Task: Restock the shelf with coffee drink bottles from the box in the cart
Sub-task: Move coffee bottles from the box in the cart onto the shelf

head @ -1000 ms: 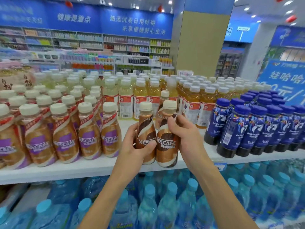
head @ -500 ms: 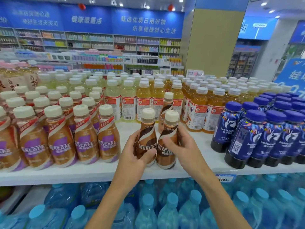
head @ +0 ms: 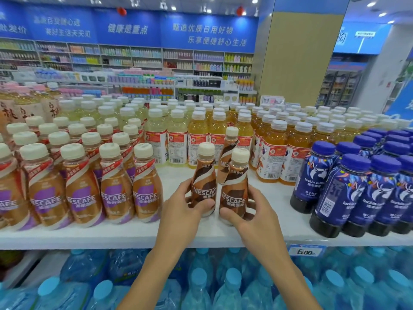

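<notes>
Since the earlier frames, the left hand [head: 183, 208] and right hand [head: 251, 212] have moved down the two brown coffee bottles to their lower halves, and both bottles now stand upright near the front of the shelf [head: 134, 233].

1. Nearest, below the shelf: blue-capped water bottles [head: 201, 285]. A price tag [head: 305, 251] sits on the shelf edge at right.
2. Left hand: fingers and thumb are curled round the left coffee bottle [head: 204, 173].
3. Right hand: fingers and thumb are curled round the right coffee bottle [head: 235, 180]. The two bottles stand just beside each other with a narrow gap.
4. Directly behind them: a third brown bottle [head: 230, 146], upright.
5. Left of the hands: purple-labelled Nescafé bottles [head: 116, 184] in rows. Right of the hands: dark blue coffee bottles [head: 348, 198].
6. Further back: rows of yellow and orange drink bottles [head: 274, 151].
7. Farthest: wall shelving [head: 134, 59] under blue signage.
</notes>
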Demonstrator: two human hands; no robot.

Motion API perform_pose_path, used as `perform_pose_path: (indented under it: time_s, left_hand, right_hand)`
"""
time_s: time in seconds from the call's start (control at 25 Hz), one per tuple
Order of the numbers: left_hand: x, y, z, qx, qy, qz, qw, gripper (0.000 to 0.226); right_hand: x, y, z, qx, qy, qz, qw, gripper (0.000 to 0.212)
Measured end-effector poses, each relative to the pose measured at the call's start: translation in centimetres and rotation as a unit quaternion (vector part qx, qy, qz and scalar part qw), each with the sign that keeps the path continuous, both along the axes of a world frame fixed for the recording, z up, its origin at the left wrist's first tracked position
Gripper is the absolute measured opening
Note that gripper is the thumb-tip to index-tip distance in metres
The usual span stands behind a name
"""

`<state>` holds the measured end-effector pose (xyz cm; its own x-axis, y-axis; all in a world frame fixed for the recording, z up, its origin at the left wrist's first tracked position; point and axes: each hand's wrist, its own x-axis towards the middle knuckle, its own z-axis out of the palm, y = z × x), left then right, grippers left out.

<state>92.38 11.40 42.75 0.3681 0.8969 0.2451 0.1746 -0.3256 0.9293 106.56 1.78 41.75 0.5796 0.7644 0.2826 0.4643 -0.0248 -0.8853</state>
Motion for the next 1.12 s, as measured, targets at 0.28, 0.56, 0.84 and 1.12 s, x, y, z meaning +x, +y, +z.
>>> perform_pose_path:
  time_s: [0.28, 0.56, 0.84, 1.12]
  left_hand:
    - [4.1, 3.8, 0.8, 0.015, 0.043, 0.007, 0.999, 0.054]
    - [5.7, 6.2, 1.2, -0.013, 0.029, -0.006, 0.999, 0.052]
    - [6.4, 7.6, 1.2, -0.022, 0.023, -0.011, 0.999, 0.053]
    - [6.9, 8.4, 1.0, -0.020, 0.028, -0.012, 0.999, 0.053]
  right_hand:
    - [3.5, 2.2, 1.8, -0.049, -0.009, -0.040, 0.998, 0.056]
    - [6.7, 4.9, 2.4, -0.071, 0.008, -0.065, 0.995, 0.064]
    - [8.3, 6.6, 2.3, -0.051, 0.025, -0.057, 0.997, 0.066]
    - [9.0, 7.6, 2.4, -0.050, 0.034, -0.033, 0.998, 0.069]
